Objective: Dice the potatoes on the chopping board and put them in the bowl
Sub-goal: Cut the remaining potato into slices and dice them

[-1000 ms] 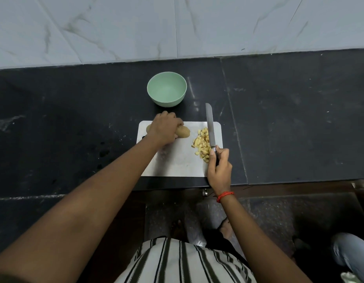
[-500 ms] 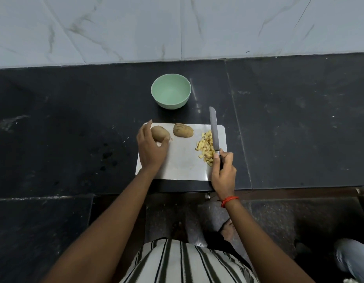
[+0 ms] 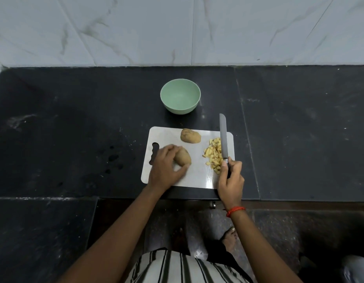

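On board [image 3: 197, 176], left grip [image 3: 164, 170] cups potato [image 3: 184, 158], right grip [image 3: 231, 180] holds knife [image 3: 223, 135].

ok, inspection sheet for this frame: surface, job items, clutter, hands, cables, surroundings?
Surface: dark stone counter, dark spots left of the chopping board.
Job's things: whole potato at the board's far edge, second potato in the left hand, diced pile beside the knife blade, green bowl empty beyond the board.
Clutter: nothing seen.
Hands: left hand grips the second potato; right hand holds the knife handle.
Cables: nothing seen.
Surroundings: pale marbled wall behind.
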A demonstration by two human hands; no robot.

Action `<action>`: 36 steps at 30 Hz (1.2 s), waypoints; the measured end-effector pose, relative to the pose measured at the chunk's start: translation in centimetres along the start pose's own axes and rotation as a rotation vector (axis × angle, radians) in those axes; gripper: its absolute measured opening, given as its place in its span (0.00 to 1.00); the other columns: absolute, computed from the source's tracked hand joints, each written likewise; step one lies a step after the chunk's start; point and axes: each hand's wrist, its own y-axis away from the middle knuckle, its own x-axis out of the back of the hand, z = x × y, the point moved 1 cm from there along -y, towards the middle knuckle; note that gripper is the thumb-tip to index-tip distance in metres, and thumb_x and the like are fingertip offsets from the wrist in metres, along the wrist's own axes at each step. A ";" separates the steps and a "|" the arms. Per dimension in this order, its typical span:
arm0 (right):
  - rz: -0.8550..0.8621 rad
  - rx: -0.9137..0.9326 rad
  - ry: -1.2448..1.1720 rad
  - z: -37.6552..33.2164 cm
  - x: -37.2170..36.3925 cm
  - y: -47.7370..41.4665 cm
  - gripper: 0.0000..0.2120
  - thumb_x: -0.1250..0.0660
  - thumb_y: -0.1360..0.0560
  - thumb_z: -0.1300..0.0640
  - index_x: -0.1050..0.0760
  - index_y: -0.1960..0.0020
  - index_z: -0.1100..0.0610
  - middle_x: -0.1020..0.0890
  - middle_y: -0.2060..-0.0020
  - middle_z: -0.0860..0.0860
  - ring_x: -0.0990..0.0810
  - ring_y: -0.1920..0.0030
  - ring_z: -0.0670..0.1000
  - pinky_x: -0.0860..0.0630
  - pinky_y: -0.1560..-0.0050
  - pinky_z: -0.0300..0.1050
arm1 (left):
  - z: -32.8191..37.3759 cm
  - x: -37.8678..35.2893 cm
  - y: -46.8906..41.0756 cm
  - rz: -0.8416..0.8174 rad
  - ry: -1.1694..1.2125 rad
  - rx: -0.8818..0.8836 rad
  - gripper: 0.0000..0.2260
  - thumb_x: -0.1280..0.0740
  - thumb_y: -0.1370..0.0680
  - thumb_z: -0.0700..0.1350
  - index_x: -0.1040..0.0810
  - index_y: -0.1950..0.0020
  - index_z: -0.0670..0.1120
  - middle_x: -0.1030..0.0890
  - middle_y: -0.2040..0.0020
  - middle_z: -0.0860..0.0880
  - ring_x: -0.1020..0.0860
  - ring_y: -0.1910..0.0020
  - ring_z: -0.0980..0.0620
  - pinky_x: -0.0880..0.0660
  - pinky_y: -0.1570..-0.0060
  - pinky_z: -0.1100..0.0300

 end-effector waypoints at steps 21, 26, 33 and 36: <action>-0.390 0.146 0.260 -4.1 -1.4 2.7 0.03 0.44 0.15 0.51 0.37 0.46 0.49 0.19 0.60 0.52 0.19 0.62 0.60 0.28 0.69 0.51 | 0.6 -0.7 2.9 0.053 0.144 0.065 0.22 0.34 0.20 0.56 0.23 0.32 0.43 0.26 0.34 0.49 0.28 0.33 0.54 0.27 0.34 0.59; -0.446 0.133 0.318 -3.4 -2.2 3.0 0.06 0.46 0.15 0.52 0.37 0.50 0.52 0.21 0.64 0.52 0.21 0.65 0.60 0.32 0.69 0.48 | 0.7 -0.9 2.9 0.086 0.140 0.058 0.21 0.34 0.20 0.55 0.22 0.33 0.44 0.25 0.35 0.51 0.27 0.33 0.54 0.26 0.35 0.59; -0.469 0.149 0.338 -2.8 -2.6 3.3 0.07 0.46 0.15 0.52 0.38 0.51 0.52 0.21 0.64 0.53 0.21 0.66 0.59 0.26 0.69 0.50 | 0.7 -1.0 2.8 0.102 0.122 0.051 0.20 0.33 0.20 0.55 0.22 0.35 0.43 0.26 0.37 0.50 0.26 0.36 0.54 0.26 0.37 0.58; -0.465 0.170 0.336 -2.9 -2.3 3.4 0.07 0.45 0.15 0.53 0.38 0.51 0.52 0.21 0.64 0.52 0.21 0.66 0.58 0.25 0.69 0.49 | 0.6 -1.1 2.7 0.103 0.112 0.042 0.19 0.33 0.20 0.55 0.23 0.35 0.44 0.26 0.38 0.51 0.25 0.37 0.53 0.24 0.38 0.56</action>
